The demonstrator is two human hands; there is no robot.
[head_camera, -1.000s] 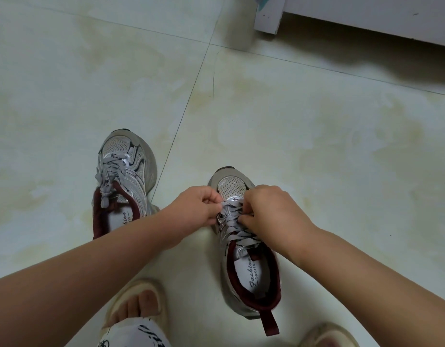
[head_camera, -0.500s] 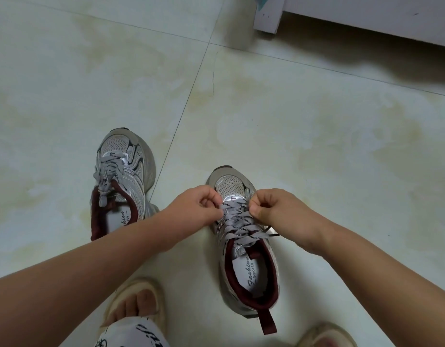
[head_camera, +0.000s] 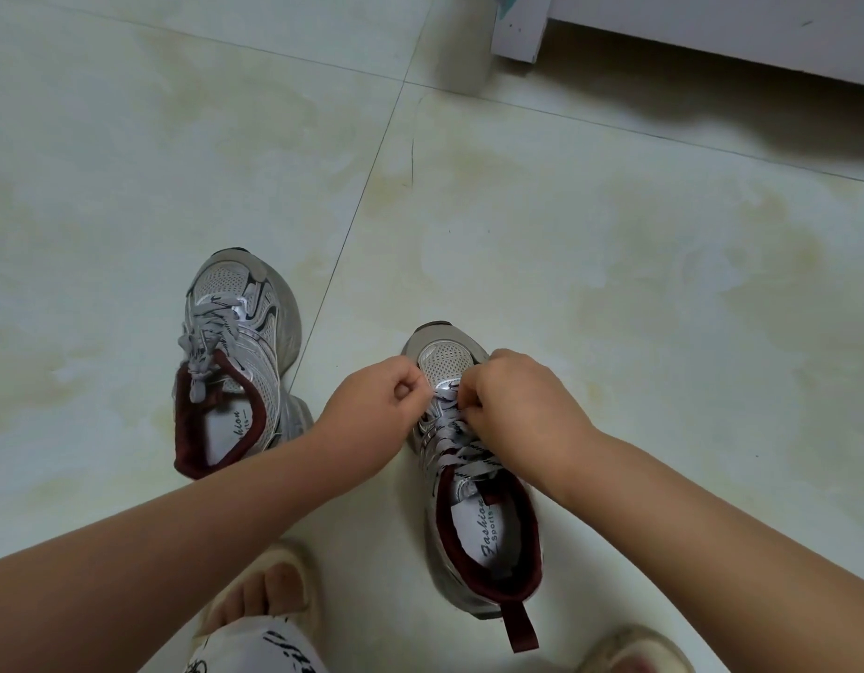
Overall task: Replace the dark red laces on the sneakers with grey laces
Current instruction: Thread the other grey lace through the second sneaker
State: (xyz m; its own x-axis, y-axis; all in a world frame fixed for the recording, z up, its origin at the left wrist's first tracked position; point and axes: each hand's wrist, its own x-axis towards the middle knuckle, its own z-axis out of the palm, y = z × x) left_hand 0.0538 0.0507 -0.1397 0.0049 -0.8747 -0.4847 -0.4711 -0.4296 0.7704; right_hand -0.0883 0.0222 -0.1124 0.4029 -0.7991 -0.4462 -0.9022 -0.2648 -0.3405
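A home, seemingly: pale glossy floor tiles (head_camera: pixel 614 245) with yellowish marbling and thin grout lines spread beyond the hands. Well past them stands white furniture (head_camera: pixel 712 26). Below the hands, a bare foot in a slipper (head_camera: pixel 270 590) shows.

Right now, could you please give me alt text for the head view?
Both hands, left hand and right hand, pinch the grey lace near the toe of the right-side sneaker on a tiled floor. A second sneaker, grey-laced, stands to its left.
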